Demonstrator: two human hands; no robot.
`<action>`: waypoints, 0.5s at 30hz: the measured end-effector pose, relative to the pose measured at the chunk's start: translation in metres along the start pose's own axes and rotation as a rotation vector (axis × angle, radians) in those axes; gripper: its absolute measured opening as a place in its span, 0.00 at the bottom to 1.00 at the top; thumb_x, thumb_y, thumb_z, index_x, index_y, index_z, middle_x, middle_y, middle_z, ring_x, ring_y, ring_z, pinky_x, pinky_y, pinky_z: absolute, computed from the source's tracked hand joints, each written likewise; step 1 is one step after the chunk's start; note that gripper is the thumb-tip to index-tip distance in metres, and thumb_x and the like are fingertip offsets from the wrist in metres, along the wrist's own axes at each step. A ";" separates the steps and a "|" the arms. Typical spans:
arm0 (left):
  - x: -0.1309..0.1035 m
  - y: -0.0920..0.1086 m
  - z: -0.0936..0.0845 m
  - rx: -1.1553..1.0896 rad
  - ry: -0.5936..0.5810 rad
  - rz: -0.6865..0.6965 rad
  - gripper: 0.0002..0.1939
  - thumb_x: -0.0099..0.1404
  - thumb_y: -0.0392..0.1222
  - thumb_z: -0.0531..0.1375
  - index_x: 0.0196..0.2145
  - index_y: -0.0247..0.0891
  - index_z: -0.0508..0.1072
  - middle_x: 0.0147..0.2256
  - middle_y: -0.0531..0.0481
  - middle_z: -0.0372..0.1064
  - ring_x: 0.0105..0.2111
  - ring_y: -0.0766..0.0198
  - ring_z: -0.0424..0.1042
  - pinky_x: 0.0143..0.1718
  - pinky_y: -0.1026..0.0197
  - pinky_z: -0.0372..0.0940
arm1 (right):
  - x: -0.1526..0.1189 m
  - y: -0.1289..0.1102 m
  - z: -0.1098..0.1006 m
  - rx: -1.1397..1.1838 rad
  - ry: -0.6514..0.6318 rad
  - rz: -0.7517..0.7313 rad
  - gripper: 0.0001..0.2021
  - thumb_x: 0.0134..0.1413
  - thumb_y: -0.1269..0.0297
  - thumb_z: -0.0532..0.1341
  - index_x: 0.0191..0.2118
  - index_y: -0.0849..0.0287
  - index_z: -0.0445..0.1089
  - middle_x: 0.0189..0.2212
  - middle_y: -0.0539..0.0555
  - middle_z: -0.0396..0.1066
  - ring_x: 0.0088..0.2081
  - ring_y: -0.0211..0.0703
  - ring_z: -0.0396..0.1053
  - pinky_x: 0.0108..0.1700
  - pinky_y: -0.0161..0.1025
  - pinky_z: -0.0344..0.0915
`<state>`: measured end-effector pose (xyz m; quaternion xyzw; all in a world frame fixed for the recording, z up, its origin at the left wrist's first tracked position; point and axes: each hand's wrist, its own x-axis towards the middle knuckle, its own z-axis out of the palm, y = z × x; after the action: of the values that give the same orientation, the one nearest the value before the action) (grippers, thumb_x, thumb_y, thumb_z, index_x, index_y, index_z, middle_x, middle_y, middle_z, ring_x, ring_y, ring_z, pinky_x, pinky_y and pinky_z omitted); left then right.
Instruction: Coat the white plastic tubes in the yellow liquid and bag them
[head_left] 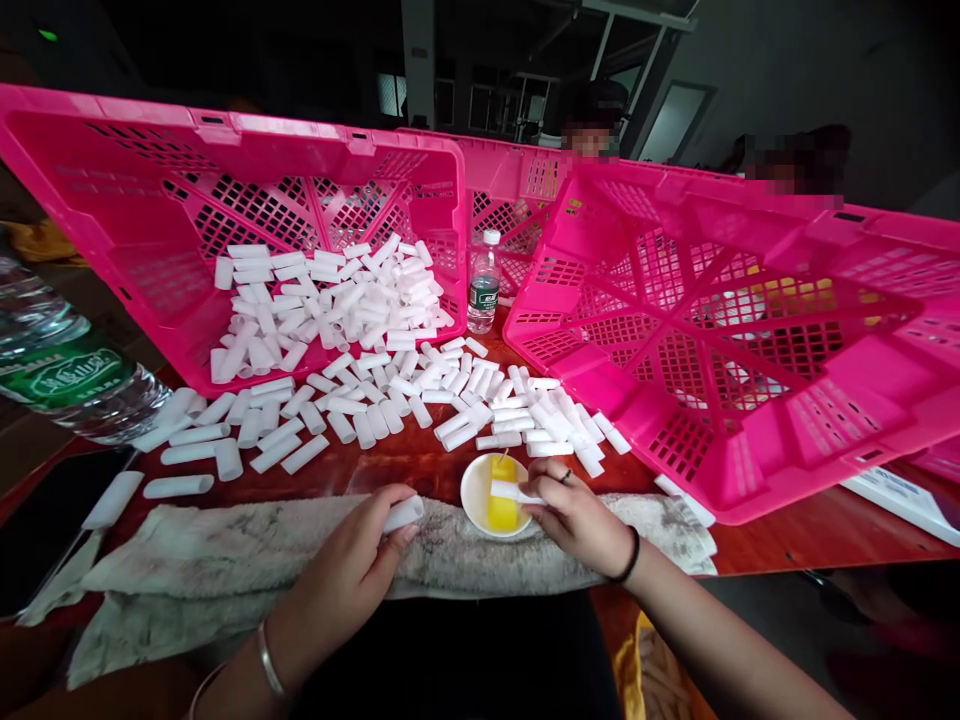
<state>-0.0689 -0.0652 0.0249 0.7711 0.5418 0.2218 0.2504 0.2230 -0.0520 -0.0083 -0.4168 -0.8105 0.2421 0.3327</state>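
One white tube [403, 514] sits in the left hand [375, 545], above the towel [442, 560].

You are wearing a silver bangle [271, 659] on the left wrist, a black band [631, 555] on the right, and a dark ring [566, 477] on one right-hand finger.

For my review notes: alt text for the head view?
The left hand holds a hollow white tube; the right hand holds a slim white piece over a round white bowl with yellow contents. Behind, loose white tubes spill from a tipped pink plastic basket.
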 end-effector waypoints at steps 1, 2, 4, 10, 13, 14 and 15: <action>0.000 -0.001 0.001 -0.001 0.012 -0.003 0.16 0.66 0.47 0.51 0.49 0.41 0.64 0.46 0.46 0.71 0.44 0.56 0.72 0.46 0.56 0.68 | -0.001 0.000 0.001 0.054 0.015 0.044 0.09 0.59 0.65 0.55 0.45 0.58 0.64 0.39 0.57 0.65 0.40 0.44 0.67 0.42 0.43 0.68; 0.000 -0.002 0.002 -0.002 0.023 -0.006 0.16 0.65 0.47 0.51 0.49 0.41 0.64 0.46 0.46 0.71 0.45 0.56 0.71 0.47 0.56 0.67 | -0.001 0.000 0.001 0.105 0.029 0.104 0.10 0.60 0.64 0.54 0.47 0.58 0.62 0.36 0.55 0.65 0.37 0.43 0.68 0.39 0.41 0.69; 0.000 -0.003 0.005 -0.010 0.042 -0.002 0.17 0.65 0.47 0.51 0.50 0.40 0.64 0.49 0.45 0.70 0.48 0.55 0.70 0.49 0.54 0.66 | -0.001 -0.001 0.002 0.134 0.042 0.196 0.10 0.61 0.63 0.53 0.46 0.58 0.63 0.31 0.53 0.66 0.32 0.41 0.68 0.35 0.40 0.69; 0.000 0.003 0.009 -0.106 0.054 0.016 0.18 0.67 0.46 0.48 0.52 0.40 0.64 0.50 0.45 0.69 0.49 0.56 0.69 0.52 0.54 0.64 | -0.006 -0.010 -0.001 -0.065 -0.002 -0.025 0.08 0.59 0.67 0.55 0.44 0.59 0.67 0.42 0.60 0.66 0.45 0.47 0.66 0.46 0.45 0.67; 0.002 0.005 0.008 -0.110 0.052 0.014 0.17 0.67 0.47 0.49 0.50 0.40 0.65 0.49 0.46 0.69 0.49 0.57 0.69 0.51 0.55 0.65 | -0.009 -0.010 -0.001 0.020 0.010 0.048 0.14 0.60 0.66 0.55 0.51 0.58 0.62 0.45 0.60 0.68 0.46 0.46 0.69 0.46 0.45 0.69; 0.002 0.005 0.008 -0.105 0.048 0.021 0.16 0.67 0.47 0.49 0.50 0.41 0.65 0.49 0.46 0.69 0.49 0.57 0.69 0.51 0.56 0.65 | -0.010 -0.010 0.000 0.023 0.024 0.071 0.14 0.60 0.66 0.55 0.52 0.57 0.62 0.44 0.60 0.69 0.45 0.46 0.70 0.46 0.45 0.70; 0.002 0.005 0.007 -0.097 0.044 0.029 0.16 0.67 0.47 0.49 0.50 0.41 0.65 0.48 0.47 0.69 0.48 0.57 0.69 0.50 0.56 0.65 | -0.011 -0.009 0.001 0.000 0.041 0.075 0.14 0.60 0.66 0.54 0.51 0.57 0.63 0.43 0.60 0.70 0.45 0.46 0.70 0.45 0.45 0.70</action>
<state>-0.0602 -0.0656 0.0227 0.7608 0.5246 0.2684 0.2720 0.2222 -0.0658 -0.0064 -0.4517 -0.7875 0.2456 0.3399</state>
